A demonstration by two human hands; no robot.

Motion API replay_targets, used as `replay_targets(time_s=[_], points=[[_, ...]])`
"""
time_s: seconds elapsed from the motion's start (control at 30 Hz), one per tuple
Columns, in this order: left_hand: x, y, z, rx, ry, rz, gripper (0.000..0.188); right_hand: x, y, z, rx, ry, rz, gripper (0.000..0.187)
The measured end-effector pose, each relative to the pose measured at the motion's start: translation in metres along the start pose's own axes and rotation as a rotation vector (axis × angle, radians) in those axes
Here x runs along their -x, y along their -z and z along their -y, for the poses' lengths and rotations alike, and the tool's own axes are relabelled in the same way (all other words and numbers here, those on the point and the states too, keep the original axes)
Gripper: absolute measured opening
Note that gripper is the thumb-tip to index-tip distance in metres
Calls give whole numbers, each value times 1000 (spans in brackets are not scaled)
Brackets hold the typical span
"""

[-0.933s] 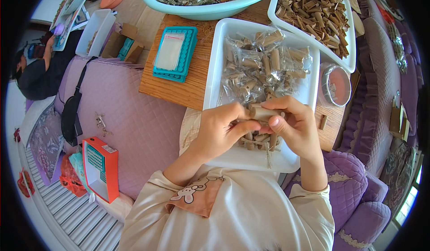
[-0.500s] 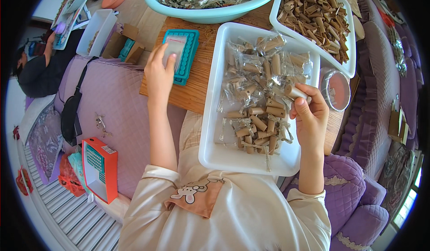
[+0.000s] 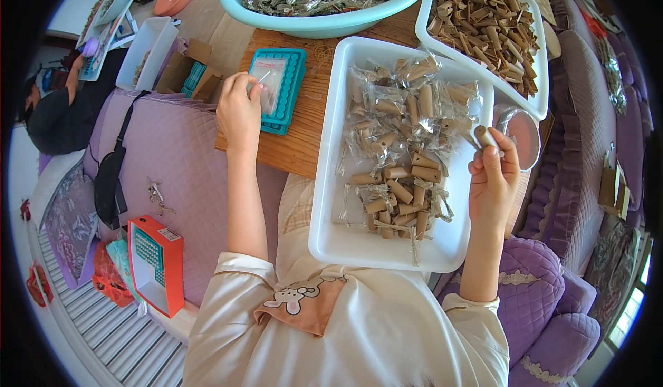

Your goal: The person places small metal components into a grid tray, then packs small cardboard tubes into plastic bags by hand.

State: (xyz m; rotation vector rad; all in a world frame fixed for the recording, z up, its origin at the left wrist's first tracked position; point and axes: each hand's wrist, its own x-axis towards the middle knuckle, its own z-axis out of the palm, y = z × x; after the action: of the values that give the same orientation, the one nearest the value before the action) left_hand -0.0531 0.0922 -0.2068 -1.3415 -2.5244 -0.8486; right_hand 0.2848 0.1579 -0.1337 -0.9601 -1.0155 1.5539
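Observation:
My left hand (image 3: 239,113) is at the near left edge of a teal tray (image 3: 293,90) with rows of round pockets. On that tray lies a stack of small clear plastic bags (image 3: 273,86). The fingers are curled with thumb and forefinger close together; a thin white sliver shows beside them, too small to name. My right hand (image 3: 496,180) pinches a short brown tube (image 3: 485,137) upright between thumb and fingers, over the right rim of a white tray (image 3: 331,231). Inside that tray are bagged brown tubes (image 3: 404,104) and, closer to me, loose ones (image 3: 400,192) with dry straw-like strands.
A pale blue basin (image 3: 238,11) of dry, plastic-wrapped bits stands at the back. To its right is a white bin (image 3: 423,28) of split brown pieces. A round container (image 3: 528,142) sits by my right hand. At far left another person (image 3: 72,111) works; an orange box (image 3: 176,269) lies nearer.
My right hand has carried the brown tube right, from above the bagged tubes to the tray's rim, and tipped it more upright. My left hand has drawn back slightly left, its fingers curling in.

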Motion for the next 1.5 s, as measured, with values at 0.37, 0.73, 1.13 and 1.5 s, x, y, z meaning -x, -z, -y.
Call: replay_targets(time_s=[0.37, 0.73, 1.13, 1.5], points=[[-19, 11, 5, 129, 217, 169, 26, -1, 1, 7, 73, -8, -114, 27], [32, 69, -88, 1061, 251, 477, 28, 21, -37, 33, 113, 16, 303, 23], [74, 81, -123, 1104, 89, 543, 32, 20, -59, 38, 243, 9, 242, 21], [84, 73, -139, 1027, 80, 637, 38, 16, -48, 29, 174, -334, 321, 17]])
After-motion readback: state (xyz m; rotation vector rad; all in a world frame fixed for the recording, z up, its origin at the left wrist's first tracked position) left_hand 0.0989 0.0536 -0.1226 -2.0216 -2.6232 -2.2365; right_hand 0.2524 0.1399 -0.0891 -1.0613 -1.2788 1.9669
